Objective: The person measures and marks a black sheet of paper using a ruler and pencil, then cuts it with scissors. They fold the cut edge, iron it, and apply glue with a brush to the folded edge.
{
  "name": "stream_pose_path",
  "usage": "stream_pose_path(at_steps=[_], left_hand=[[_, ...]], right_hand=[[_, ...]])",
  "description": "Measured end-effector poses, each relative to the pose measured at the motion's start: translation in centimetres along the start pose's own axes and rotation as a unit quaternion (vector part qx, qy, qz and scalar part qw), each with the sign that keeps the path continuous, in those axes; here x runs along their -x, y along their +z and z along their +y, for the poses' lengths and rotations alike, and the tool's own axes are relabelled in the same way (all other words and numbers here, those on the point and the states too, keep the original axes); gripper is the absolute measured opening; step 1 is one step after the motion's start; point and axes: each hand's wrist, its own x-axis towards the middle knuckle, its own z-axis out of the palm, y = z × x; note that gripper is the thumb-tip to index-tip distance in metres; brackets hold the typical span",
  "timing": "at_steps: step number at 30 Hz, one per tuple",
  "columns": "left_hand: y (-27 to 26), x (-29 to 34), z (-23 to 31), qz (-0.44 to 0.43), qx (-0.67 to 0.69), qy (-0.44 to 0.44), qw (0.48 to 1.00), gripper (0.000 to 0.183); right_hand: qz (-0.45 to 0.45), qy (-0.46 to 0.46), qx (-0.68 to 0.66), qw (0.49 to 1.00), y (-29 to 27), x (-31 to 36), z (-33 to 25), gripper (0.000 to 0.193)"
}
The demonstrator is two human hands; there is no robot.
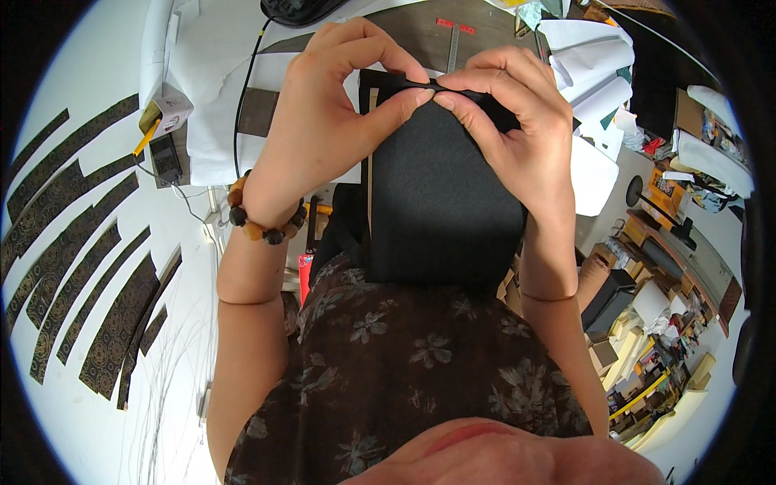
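Black fabric [449,190] hangs from my two hands over the table's front edge and down to my lap. A narrow beige strip [371,174] runs down its left side. My left hand [347,97] pinches the fabric's top edge between thumb and forefinger, and a beaded bracelet [273,234] circles that wrist. Close beside it, my right hand [509,105] pinches the same edge, the fingertips of both hands almost meeting. Whether anything small sits between the fingertips is too hidden to tell.
White paper sheets [206,73] cover the table's left part, and rolled white paper [590,61] lies at right. A metal ruler with a red end [454,40] lies beyond my hands. A black cable [246,97] crosses the left side. Crowded shelves [647,323] stand at far right.
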Motion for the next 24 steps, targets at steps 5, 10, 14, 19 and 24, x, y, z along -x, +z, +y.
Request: stream_pose_path(at_steps=[5, 10, 14, 19, 24], left_hand=[[0.05, -0.07, -0.29, -0.009, 0.015, -0.003, 1.000, 0.016], [-0.02, -0.07, -0.44, -0.018, 0.041, -0.021, 0.999, 0.016], [-0.07, -0.13, -0.32, -0.018, 0.047, -0.032, 0.998, 0.015], [-0.19, -0.27, -0.17, -0.024, 0.051, -0.050, 0.997, 0.015], [-0.30, -0.27, -0.25, -0.038, 0.079, -0.079, 0.993, 0.014]], right_hand=[[0.001, -0.001, -0.001, 1.000, -0.06, 0.00, 0.08, 0.015], [0.004, -0.006, -0.009, 1.000, 0.03, -0.08, 0.14, 0.014], [0.008, -0.009, -0.016, 1.000, 0.15, -0.04, 0.30, 0.014], [0.007, -0.009, -0.015, 1.000, 0.12, 0.00, 0.35, 0.014], [0.004, -0.004, -0.018, 1.000, 0.06, -0.05, 0.30, 0.014]])
